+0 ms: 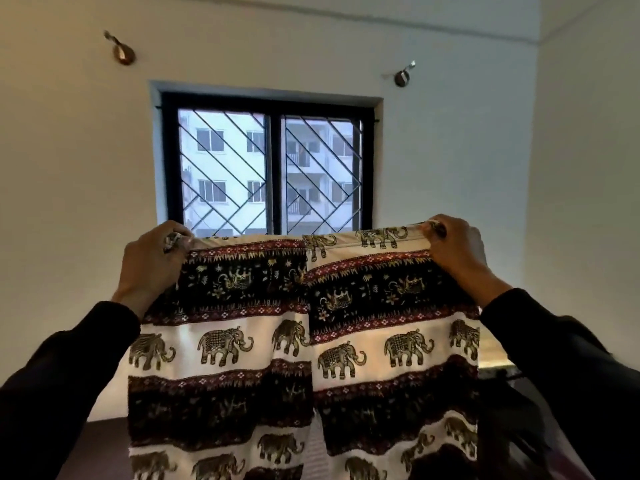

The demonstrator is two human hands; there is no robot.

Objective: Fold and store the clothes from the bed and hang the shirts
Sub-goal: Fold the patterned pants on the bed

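I hold up a pair of elephant-print trousers (pixel 304 341) in front of me, white with black and red patterned bands. The garment hangs spread flat, its two legs side by side and running out of the bottom of the frame. My left hand (pixel 152 265) pinches the top left corner of the waistband. My right hand (pixel 453 251) pinches the top right corner. Both arms are raised, in dark long sleeves. The bed and the other clothes are hidden behind the hanging fabric.
A black-framed window (pixel 270 164) with a diagonal grille is straight ahead in a white wall. Two curtain brackets (pixel 123 53) (pixel 402 77) sit above it. A dark surface (pixel 107 441) shows low at the left, and a wooden edge (pixel 495 355) at the right.
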